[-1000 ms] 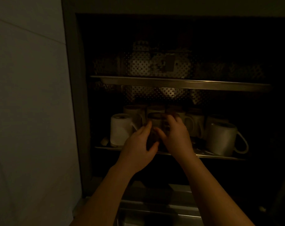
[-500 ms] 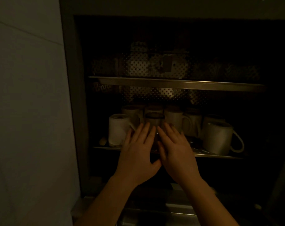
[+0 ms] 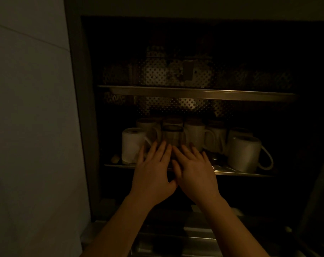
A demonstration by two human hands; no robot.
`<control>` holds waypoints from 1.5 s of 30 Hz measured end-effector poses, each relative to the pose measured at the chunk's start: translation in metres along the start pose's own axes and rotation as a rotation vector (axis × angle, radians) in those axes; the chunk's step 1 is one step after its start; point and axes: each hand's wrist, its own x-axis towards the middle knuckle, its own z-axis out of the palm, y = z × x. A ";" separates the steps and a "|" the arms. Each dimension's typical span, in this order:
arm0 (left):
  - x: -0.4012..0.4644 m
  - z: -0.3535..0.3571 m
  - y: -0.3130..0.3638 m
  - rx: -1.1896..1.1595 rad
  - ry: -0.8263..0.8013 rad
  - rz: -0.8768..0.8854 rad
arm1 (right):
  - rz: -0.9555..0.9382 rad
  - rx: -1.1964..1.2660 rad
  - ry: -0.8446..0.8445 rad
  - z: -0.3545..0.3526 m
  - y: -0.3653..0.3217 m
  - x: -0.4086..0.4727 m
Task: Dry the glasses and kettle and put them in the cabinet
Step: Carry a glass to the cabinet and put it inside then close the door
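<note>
A clear glass [image 3: 173, 135] stands upright on the lower metal shelf [image 3: 240, 172] of a dark cabinet, among white mugs. My left hand [image 3: 153, 171] and my right hand [image 3: 194, 169] are side by side just in front of the glass, fingers straight and spread, backs toward me. The fingertips reach the lower part of the glass; I cannot tell whether they touch it. Neither hand holds anything. No kettle is in view.
Several white mugs [image 3: 244, 153] stand on the lower shelf, one at the far left [image 3: 133, 143]. An upper shelf [image 3: 194, 93] with a perforated back panel [image 3: 168, 75] sits above. A pale wall [image 3: 31, 127] is at the left. A metal edge [image 3: 194, 236] lies below.
My hands let go of the glass on the shelf, opened flat and drew back slightly toward me. The glass stays standing between the mugs.
</note>
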 end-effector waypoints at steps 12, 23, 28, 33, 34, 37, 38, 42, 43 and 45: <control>-0.011 -0.010 0.003 -0.100 0.022 -0.046 | 0.047 0.117 0.030 -0.010 0.000 -0.011; -0.036 -0.031 0.017 -0.114 0.035 -0.139 | 0.017 0.217 0.112 -0.025 -0.003 -0.033; -0.055 -0.042 0.028 -0.144 0.082 -0.234 | -0.023 0.304 0.070 -0.029 -0.006 -0.048; -0.082 -0.050 0.043 -0.113 0.115 -0.318 | -0.053 0.398 0.043 -0.031 -0.012 -0.070; -0.087 -0.051 0.045 -0.107 0.120 -0.334 | -0.068 0.410 0.039 -0.032 -0.013 -0.074; -0.106 -0.057 0.053 -0.098 0.114 -0.391 | -0.097 0.430 0.032 -0.034 -0.019 -0.087; -0.113 -0.060 0.056 -0.089 0.109 -0.408 | -0.103 0.437 0.034 -0.034 -0.021 -0.092; -0.140 -0.073 0.064 -0.063 0.086 -0.457 | -0.105 0.494 0.024 -0.036 -0.032 -0.110; -0.147 -0.076 0.066 -0.065 0.080 -0.467 | -0.107 0.499 0.018 -0.036 -0.034 -0.116; -0.158 -0.081 0.070 -0.062 0.070 -0.482 | -0.105 0.508 -0.001 -0.036 -0.038 -0.127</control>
